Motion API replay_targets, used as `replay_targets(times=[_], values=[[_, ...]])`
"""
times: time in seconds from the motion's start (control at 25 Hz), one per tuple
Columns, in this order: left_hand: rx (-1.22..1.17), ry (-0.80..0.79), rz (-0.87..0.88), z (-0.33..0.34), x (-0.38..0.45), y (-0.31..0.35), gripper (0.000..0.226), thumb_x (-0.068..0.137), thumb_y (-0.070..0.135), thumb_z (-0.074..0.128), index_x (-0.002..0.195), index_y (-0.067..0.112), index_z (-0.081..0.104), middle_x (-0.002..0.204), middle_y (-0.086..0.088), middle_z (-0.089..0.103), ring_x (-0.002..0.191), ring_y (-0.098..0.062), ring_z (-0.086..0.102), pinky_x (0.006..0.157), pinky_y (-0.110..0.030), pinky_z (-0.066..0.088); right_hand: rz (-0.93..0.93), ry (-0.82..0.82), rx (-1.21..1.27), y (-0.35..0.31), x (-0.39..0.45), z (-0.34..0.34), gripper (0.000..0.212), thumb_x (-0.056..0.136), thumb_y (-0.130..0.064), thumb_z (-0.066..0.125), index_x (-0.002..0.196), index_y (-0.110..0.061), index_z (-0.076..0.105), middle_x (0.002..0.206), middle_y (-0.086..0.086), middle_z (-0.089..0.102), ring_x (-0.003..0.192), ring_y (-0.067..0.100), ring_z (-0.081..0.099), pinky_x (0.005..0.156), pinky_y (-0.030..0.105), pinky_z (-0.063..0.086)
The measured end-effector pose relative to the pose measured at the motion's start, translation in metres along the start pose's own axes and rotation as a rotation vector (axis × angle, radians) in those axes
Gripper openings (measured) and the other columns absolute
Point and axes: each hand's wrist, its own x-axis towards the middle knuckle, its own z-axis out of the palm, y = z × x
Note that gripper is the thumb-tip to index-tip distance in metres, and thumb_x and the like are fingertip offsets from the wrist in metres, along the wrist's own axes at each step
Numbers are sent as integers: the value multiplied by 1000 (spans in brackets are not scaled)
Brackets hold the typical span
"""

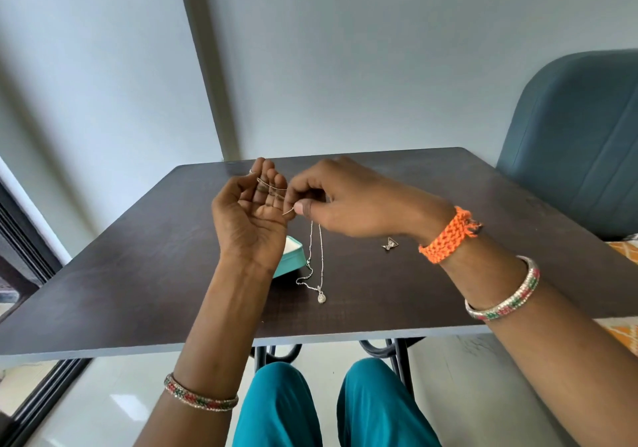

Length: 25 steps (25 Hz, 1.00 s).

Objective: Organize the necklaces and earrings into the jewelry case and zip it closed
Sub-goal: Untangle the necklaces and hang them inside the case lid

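Silver thin chain necklace pinched in right hand, pendant end trailing onto dark wooden surface. Draped over left hand, centre frame, fingers relaxed apart.

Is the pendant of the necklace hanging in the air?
No, the pendant lies on the dark table while the right hand pinches the chain higher up.

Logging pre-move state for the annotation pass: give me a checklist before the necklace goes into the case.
1. Right hand pinches the necklace chain: ok.
2. Left hand palm up, chain draped over its fingers: ok.
3. Necklace clear of the table: not ok, pendant and lower chain rest on it.
4. Jewelry case open and reachable: cannot tell, mostly hidden behind the left wrist.
5. Earring packed: not ok, it lies loose on the table.
6. Chain free of tangles: cannot tell.
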Motion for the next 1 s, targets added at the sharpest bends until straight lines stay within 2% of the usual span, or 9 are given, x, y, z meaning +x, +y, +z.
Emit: replay_targets(times=[0.08,0.24,0.28,0.4,0.52,0.68,0.76,0.88,1.0], values=[[5,-28,-20,-3,0,2,20,89,4,41,93,-1,61,84,-8,67,75,-14,63,68,-21,56,35,4,-62,4,1,3,17,89,-14,55,89,-21,70,73,-10,63,67,2,54,68,23,46],[234,-110,-64,-7,-5,-8,23,88,9,39,84,2,61,77,-8,64,71,-16,61,67,-22,55,14,45,78,4,2,2,14,89,-13,57,90,-16,71,82,-12,68,71,-10,56,65,4,39],[270,-125,-74,-7,-6,-9,22,87,9,38,80,3,58,75,-8,60,69,-16,59,65,-22,54,24,78,94,4,3,0,15,89,-12,56,91,-15,71,86,-11,69,73,-10,57,65,3,39],[363,-144,-167,-5,-8,-10,25,88,12,38,75,5,58,71,-7,58,64,-16,59,66,-24,52,21,146,71,6,4,-7,17,90,-8,54,93,-15,69,75,-10,63,61,-11,51,56,3,36],[400,-165,-243,-5,-10,-10,25,86,12,41,72,6,61,64,-4,57,60,-14,55,59,-21,51,37,166,86,12,2,-14,16,89,-9,58,98,-20,65,80,-5,60,65,-2,50,57,11,37],[457,-215,-179,-3,-11,-10,10,75,5,54,79,6,63,69,-5,58,63,-13,55,63,-20,52,63,182,189,21,0,-15,17,87,-12,65,102,-18,62,76,-8,58,70,10,54,65,16,43],[558,-279,-128,-3,-11,-10,10,81,2,54,86,6,62,73,-4,59,66,-11,56,67,-20,53,51,193,222,23,0,-13,19,86,-12,66,104,-18,60,74,-8,59,76,12,57,69,19,46],[639,-348,-98,-3,-10,-11,17,75,3,60,92,5,59,73,-4,60,65,-12,57,69,-21,54,35,205,241,25,2,-14,22,86,-11,65,105,-20,57,73,-9,59,79,14,60,73,24,47],[671,-329,-11,-3,-6,-9,20,80,1,59,99,6,56,78,-8,61,66,-13,58,70,-22,54,58,171,251,26,0,-14,27,86,-13,66,109,-20,54,73,-9,61,73,13,58,70,25,46]])
